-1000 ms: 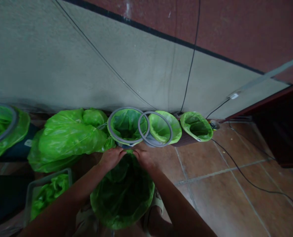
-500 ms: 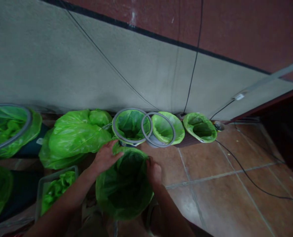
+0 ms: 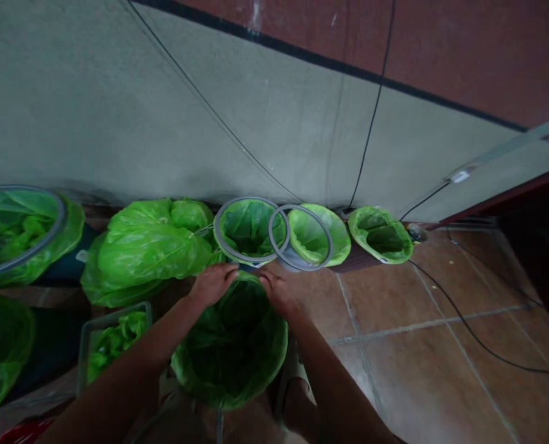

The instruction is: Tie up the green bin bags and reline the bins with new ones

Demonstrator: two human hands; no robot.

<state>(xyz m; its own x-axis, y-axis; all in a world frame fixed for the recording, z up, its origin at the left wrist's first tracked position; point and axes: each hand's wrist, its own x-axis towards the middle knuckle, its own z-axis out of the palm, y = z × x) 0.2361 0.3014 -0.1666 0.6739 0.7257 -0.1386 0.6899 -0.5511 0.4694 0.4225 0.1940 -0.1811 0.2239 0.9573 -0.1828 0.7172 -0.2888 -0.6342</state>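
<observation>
Directly below me stands a bin lined with a green garbage bag, its mouth facing up. My left hand grips the bag's edge at the far left of the rim, thumb inside and fingers outside. A short way to its right, my right hand is closed on the same edge. The bin under the bag is mostly hidden. Just beyond my hands is another lined bin with a grey ring around its mouth. A loose grey ring leans between it and the lined bin to its right.
A full green bag lies against the wall. Left of me are a clear tub of green plastic bags and two large lined bins. Another lined bin stands far right. A black cable crosses the tiled floor.
My right hand has slid from the bag's right side to its far edge, closer to my left hand. My left hand has shifted slightly right along the edge. The view has moved a little.
</observation>
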